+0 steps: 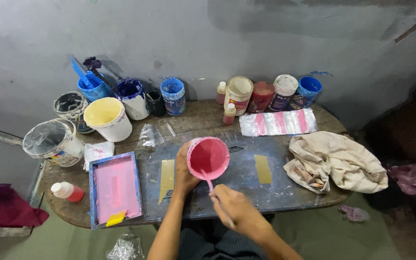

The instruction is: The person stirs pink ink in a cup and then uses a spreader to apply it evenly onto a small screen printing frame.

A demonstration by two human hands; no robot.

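A worn wooden table (203, 118) with rounded ends stands against a grey wall (208, 38). At the middle of its front half, the left hand (184, 171) is wrapped around a tilted pink cup (208, 157), its pink inside showing. Just in front of the cup, the right hand (234, 207) is closed on a thin stick (210, 185) reaching into it. Left of the cup lies a blue-framed pink screen (116, 188); right of it, a crumpled cloth (335, 161) at the edge. Paint tubs (107, 118) crowd the wall side behind the cup.
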